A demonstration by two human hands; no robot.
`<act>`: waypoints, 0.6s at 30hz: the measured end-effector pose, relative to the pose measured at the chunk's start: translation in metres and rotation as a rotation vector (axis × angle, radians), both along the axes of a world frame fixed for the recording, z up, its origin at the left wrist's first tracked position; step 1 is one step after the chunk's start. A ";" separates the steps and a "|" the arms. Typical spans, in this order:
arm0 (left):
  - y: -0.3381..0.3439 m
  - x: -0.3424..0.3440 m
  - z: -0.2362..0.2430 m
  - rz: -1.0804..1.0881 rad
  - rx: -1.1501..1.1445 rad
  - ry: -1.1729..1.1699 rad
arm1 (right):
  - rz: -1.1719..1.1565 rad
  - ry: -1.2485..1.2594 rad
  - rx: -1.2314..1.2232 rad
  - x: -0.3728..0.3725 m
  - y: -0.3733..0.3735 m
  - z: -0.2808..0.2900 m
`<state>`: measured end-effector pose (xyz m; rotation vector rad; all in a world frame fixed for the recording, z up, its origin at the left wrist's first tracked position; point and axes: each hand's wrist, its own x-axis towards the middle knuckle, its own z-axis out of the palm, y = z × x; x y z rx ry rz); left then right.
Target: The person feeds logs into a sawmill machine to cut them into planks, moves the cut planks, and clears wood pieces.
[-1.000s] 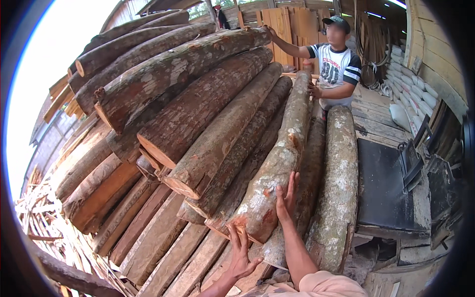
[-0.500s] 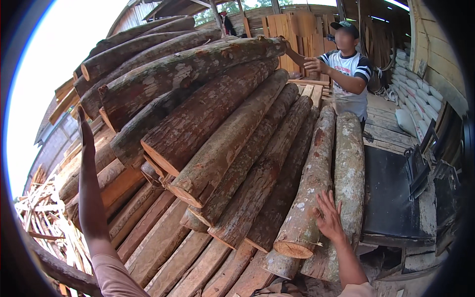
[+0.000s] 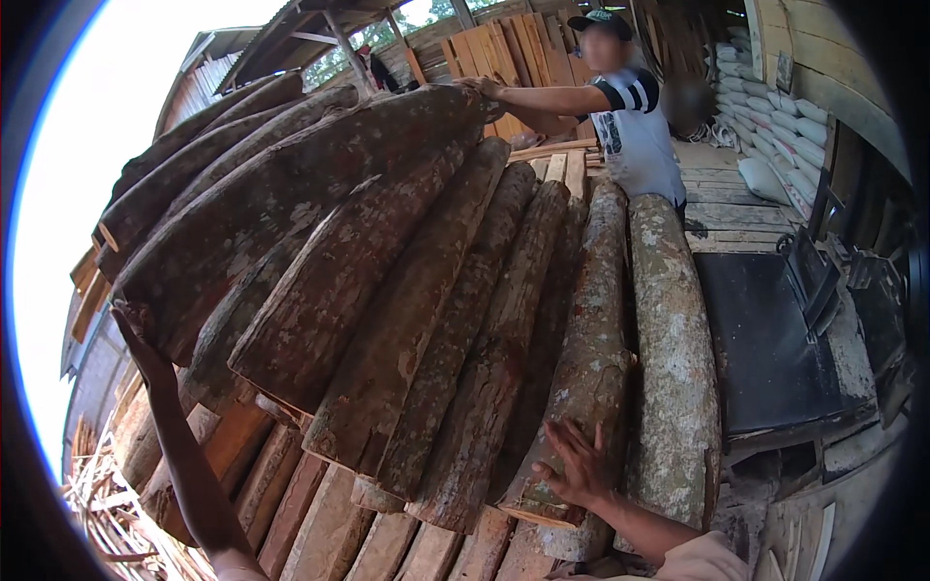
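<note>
1. The right hand [image 3: 581, 465], fingers spread, lies flat on the near cut end of a long pale-barked log [image 3: 591, 358].
2. That log's long axis runs away toward a co-worker [image 3: 635, 126].
3. The left hand [image 3: 140, 339], open, braces a dark rough-barked log [image 3: 281, 194] well apart.

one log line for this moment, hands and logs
left hand: on end of upper log | right hand: flat on lower log | co-worker: at far end

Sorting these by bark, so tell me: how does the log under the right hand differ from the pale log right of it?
The log under the right hand has brown, patchy bark; the pale log is greyer, lichen-blotched. The right hand presses the first near its cut end; nothing touches the pale one. The first lies against the pile; the pale one sits at the pile's outer edge. Both are unsawn, lying lengthwise side by side.
</note>
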<state>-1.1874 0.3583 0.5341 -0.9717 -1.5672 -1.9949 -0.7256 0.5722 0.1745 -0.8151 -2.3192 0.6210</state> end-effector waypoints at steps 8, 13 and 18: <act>0.035 0.221 -0.111 -0.022 0.061 -0.367 | 0.029 0.524 -0.193 0.008 -0.003 -0.011; 0.033 0.276 -0.173 0.318 -0.205 0.333 | 0.044 0.688 -0.178 0.025 -0.014 0.003; -0.049 0.305 -0.398 0.215 -0.710 0.493 | 0.031 1.096 -0.215 0.058 -0.016 0.045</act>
